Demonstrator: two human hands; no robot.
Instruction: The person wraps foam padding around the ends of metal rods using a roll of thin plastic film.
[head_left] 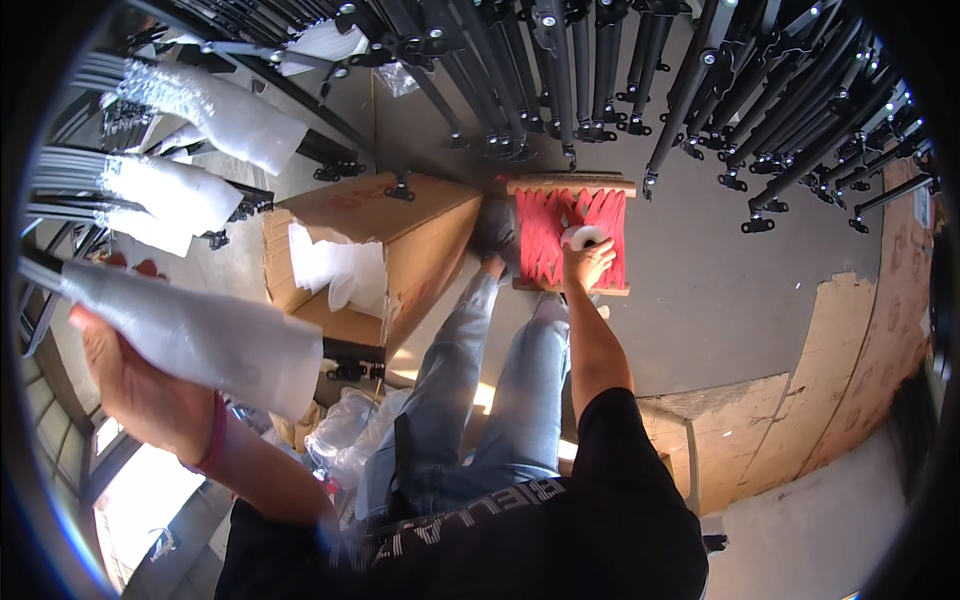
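At the left, my left hand (150,395) grips a bundle of black metal tubes wrapped in white foam sheet (215,335), thumb on the near side and fingertips showing beyond it. The dark tube ends stick out of the wrap toward the left edge. Farther forward, my right hand (592,264) is closed on a roll of white tape (580,236) with a dark hole in its middle. That roll is at a low stool (540,225) with a seat of woven red straps and wooden end bars. My palm hides part of the roll.
An open cardboard box (435,240) with white foam sheets (340,268) stands left of the stool. Other foam-wrapped bundles (175,195) lie at the left. Many black metal frames (560,60) line the far side. Flattened cardboard (740,420) covers floor at the right; clear plastic (350,425) lies near my leg.
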